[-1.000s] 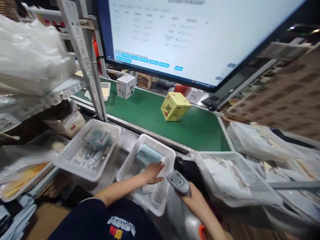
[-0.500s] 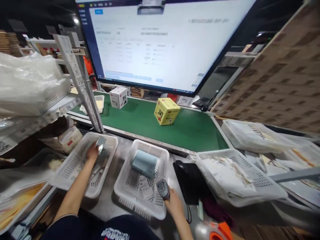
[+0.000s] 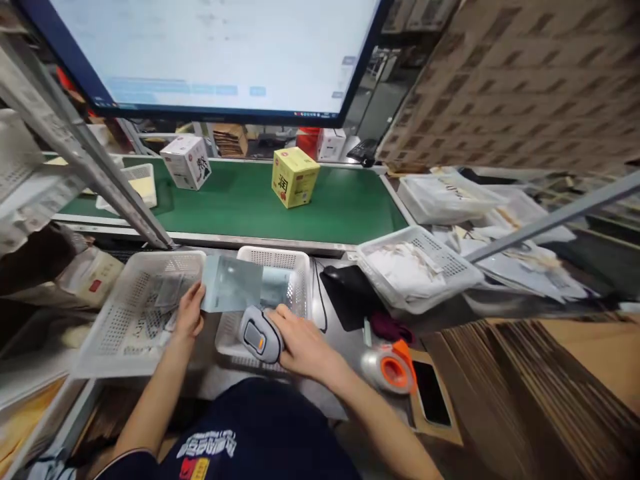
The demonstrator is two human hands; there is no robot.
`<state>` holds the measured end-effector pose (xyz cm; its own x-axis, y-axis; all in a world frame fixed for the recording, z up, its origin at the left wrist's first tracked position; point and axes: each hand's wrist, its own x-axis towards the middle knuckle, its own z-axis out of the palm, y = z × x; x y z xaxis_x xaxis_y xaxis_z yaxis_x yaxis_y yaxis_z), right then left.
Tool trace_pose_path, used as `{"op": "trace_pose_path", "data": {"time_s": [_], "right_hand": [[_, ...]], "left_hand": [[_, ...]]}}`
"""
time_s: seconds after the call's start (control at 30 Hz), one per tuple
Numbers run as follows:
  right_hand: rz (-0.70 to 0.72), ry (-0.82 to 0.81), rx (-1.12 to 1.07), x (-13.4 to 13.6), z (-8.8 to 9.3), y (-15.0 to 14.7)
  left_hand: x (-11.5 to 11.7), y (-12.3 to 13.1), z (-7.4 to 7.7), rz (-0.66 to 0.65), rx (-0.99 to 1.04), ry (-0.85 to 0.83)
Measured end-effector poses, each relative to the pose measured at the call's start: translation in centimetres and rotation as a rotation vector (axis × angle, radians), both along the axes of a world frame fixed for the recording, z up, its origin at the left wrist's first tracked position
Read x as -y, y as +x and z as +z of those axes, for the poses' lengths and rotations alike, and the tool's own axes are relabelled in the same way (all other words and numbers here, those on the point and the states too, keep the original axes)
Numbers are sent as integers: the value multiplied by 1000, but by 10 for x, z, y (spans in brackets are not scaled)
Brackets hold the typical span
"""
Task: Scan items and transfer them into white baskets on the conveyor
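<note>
My left hand [image 3: 191, 311] pinches the left edge of a flat pale blue-green packet [image 3: 233, 285], raised between two white perforated baskets. In my right hand [image 3: 300, 340] is a grey handheld barcode scanner [image 3: 260, 335], its head close to the packet's lower right corner. Beneath them stands the middle basket [image 3: 303, 267], where another pale blue item [image 3: 277, 285] shows partly behind the packet. The left basket [image 3: 115, 320] holds several small clear packets [image 3: 167, 293].
A green conveyor belt [image 3: 230, 207] runs behind, carrying a yellow box [image 3: 295, 179] and a white box [image 3: 187, 163]. At right are a basket of papers [image 3: 417, 267], a tape dispenser [image 3: 395, 370], a phone [image 3: 431, 393] and stacked cardboard [image 3: 500, 387]. A monitor [image 3: 215, 60] hangs above.
My left hand has lifted the packet out of the left basket and brought it right. My right hand has moved the scanner left, up to the packet. The view has turned right and down.
</note>
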<state>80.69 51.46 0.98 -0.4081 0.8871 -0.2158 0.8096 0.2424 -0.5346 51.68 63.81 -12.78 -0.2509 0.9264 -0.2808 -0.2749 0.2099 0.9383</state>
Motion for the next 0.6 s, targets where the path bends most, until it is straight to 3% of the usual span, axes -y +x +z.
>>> {"op": "trace_pose_path", "data": {"time_s": [0.17, 0.27, 0.37, 0.47, 0.6], "right_hand": [[-77, -48, -36, 32, -23, 24], [-202, -97, -157, 60, -50, 49], [-388, -136, -265, 83, -78, 72], [-527, -151, -324, 96, -98, 83], [-597, -155, -396, 96, -106, 73]], "left_hand": [[45, 57, -35, -194, 24, -83], [54, 62, -56, -288, -29, -168], [25, 28, -60, -298, -428, -86], [-27, -35, -48, -192, -837, -11], [-82, -103, -40, -93, -1071, -165]]}}
